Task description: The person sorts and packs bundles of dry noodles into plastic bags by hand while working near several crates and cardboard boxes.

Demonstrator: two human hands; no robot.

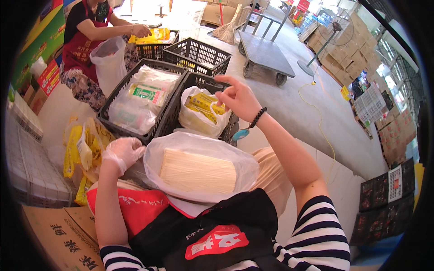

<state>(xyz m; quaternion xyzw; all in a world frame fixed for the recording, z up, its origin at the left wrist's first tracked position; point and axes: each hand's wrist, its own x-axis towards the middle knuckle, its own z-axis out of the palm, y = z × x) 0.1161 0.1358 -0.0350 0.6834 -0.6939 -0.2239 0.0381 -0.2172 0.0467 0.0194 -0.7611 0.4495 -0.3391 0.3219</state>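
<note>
My left hand, in a clear disposable glove, has its fingers curled beside the left rim of a translucent plastic bag. Whether it pinches anything is not plain. In my lap, the wide-mouthed bag surrounds a flat block of thin pale sticks. My right hand is bare, with fingers apart and a dark beaded band at the wrist. It hovers over the right edge of a white carrier bag holding yellow packets. That carrier bag stands in a black plastic crate in front of me.
Beside it, another black crate holds clear-wrapped packs. A seated person handles yellow packets across from me. Yellow packaging lies at left, near a cardboard box. A platform trolley and fan stand beyond.
</note>
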